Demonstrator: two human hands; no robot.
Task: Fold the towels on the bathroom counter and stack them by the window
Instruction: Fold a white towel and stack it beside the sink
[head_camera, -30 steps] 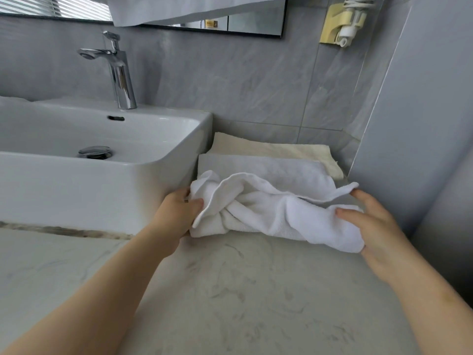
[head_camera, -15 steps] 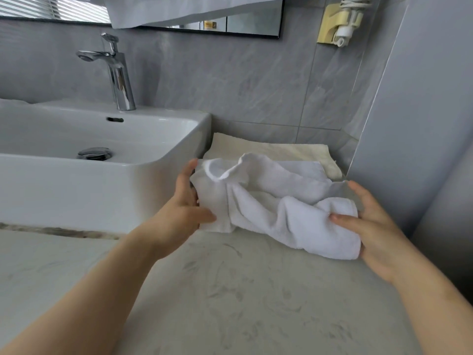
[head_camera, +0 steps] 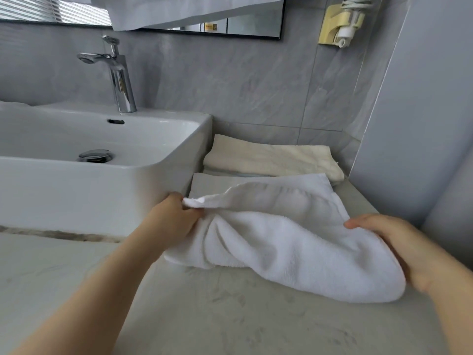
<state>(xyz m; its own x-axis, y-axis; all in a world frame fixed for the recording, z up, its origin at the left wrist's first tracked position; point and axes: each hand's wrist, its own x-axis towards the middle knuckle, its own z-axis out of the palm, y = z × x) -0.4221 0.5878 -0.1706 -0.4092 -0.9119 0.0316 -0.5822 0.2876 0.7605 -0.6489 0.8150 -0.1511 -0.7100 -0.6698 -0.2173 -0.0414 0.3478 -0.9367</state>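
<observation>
While left hand [head_camera: 174, 217] pinches towel [head_camera: 281, 248], right hand [head_camera: 399, 243] grips.

Soft, even daylight from slatted blinds [head_camera: 51, 11] at upper left fills the grey bathroom, with a bright glint on the chrome tap [head_camera: 120, 80], faint shadow beside the sink [head_camera: 76, 196], motion blur on the right hand [head_camera: 399, 249], and wide-angle bending at the edges.
</observation>
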